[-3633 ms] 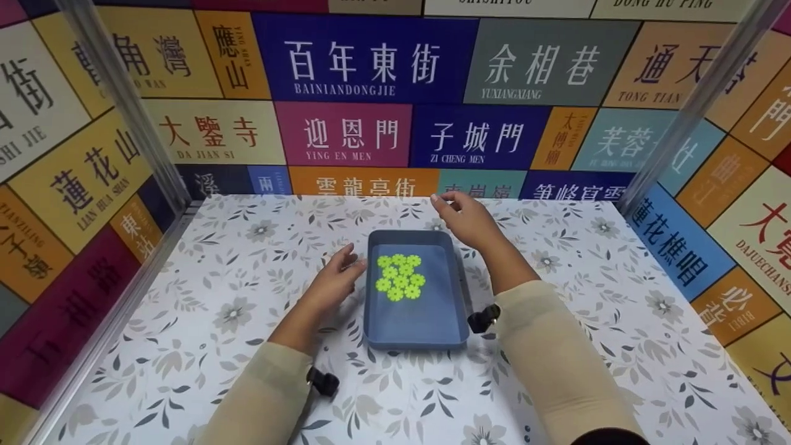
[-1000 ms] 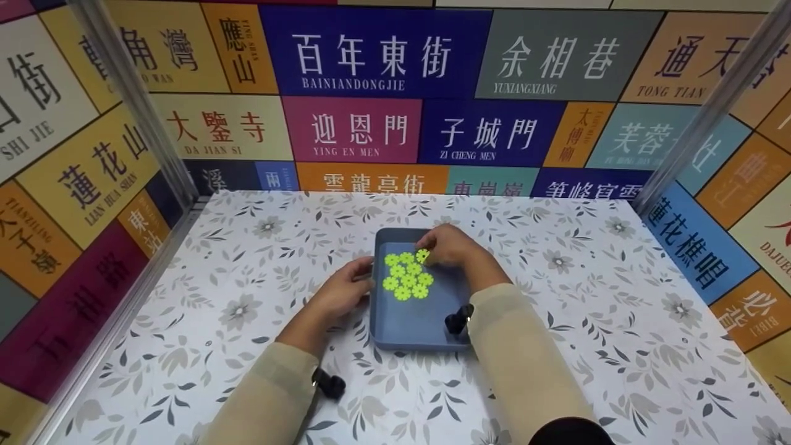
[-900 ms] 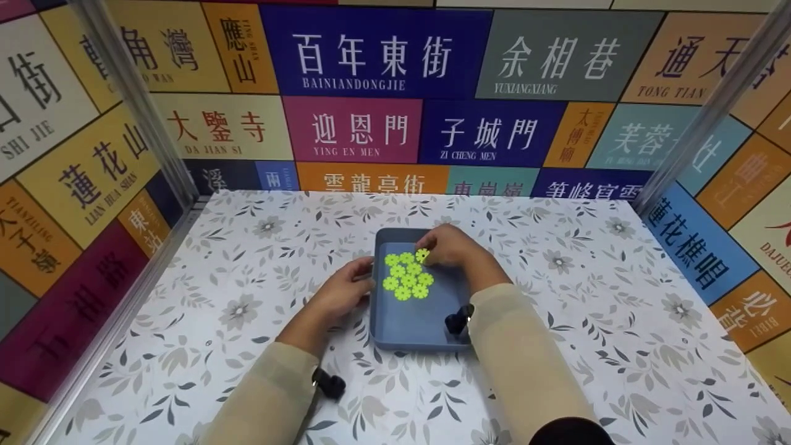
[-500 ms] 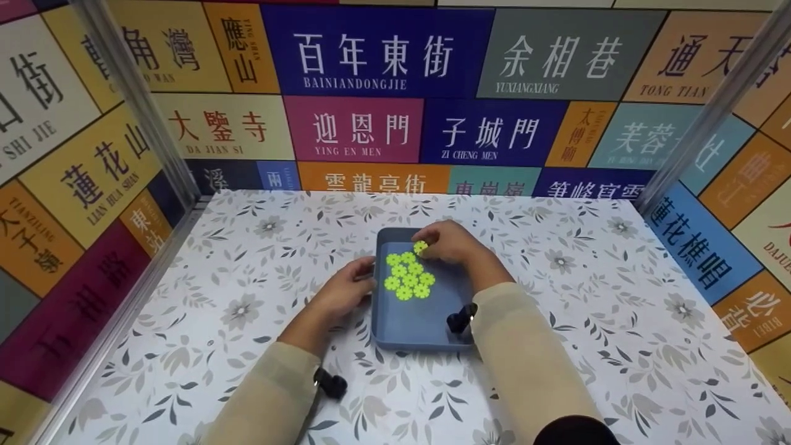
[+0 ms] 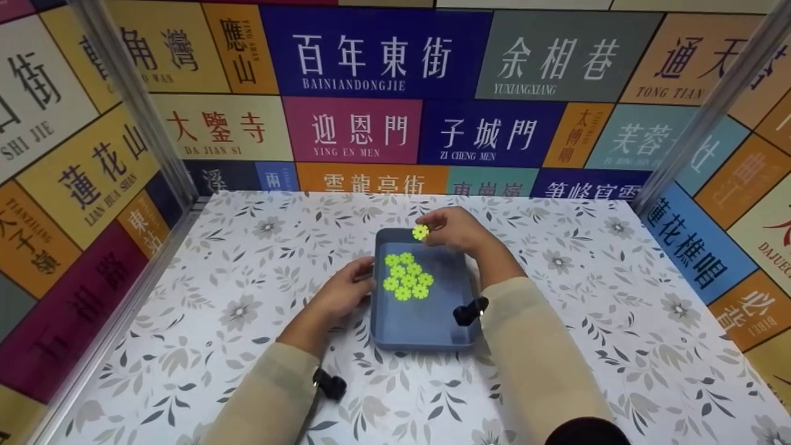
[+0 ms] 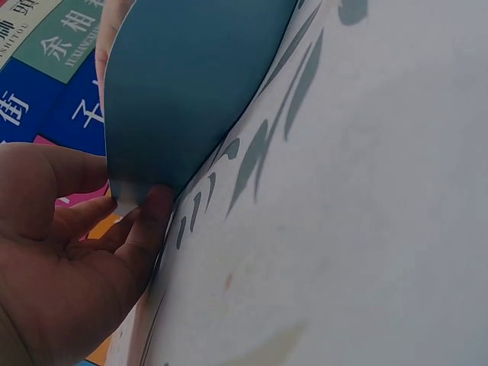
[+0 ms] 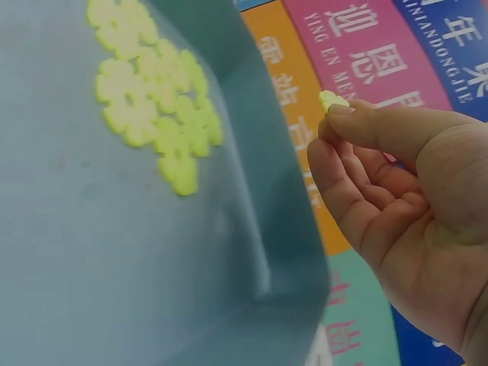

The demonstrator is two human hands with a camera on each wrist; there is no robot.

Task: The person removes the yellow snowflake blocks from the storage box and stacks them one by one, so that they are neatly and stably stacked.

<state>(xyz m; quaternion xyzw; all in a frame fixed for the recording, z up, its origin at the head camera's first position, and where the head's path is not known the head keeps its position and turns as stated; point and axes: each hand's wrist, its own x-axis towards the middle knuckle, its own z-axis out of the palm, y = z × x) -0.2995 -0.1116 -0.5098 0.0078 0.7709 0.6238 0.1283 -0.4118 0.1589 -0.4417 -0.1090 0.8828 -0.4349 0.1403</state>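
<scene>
A blue-grey rectangular tray [image 5: 426, 321] lies on the patterned tabletop. Inside it, towards the upper left, a cluster of several yellow-green flower-shaped plastic discs [image 5: 408, 279] lies flat. My right hand [image 5: 460, 230] pinches one more such disc [image 5: 420, 232] between thumb and fingers, raised over the tray's far edge; in the right wrist view only that disc's edge [image 7: 332, 100] shows. My left hand [image 5: 343, 289] holds the tray's left wall; in the left wrist view its thumb presses the outer side [image 6: 183, 84], and a fingertip is hidden behind the rim.
A white tablecloth [image 5: 247, 259] with grey flowers and leaves covers the table around the tray. Coloured sign panels [image 5: 371, 55] stand behind, with a metal corner post [image 5: 142, 117] on the left and another post [image 5: 698, 111] on the right.
Earlier my right hand was off the tray; then it reached in and took a disc from the cluster's upper right. Since then it has lifted the disc towards the far edge. My left hand stays put.
</scene>
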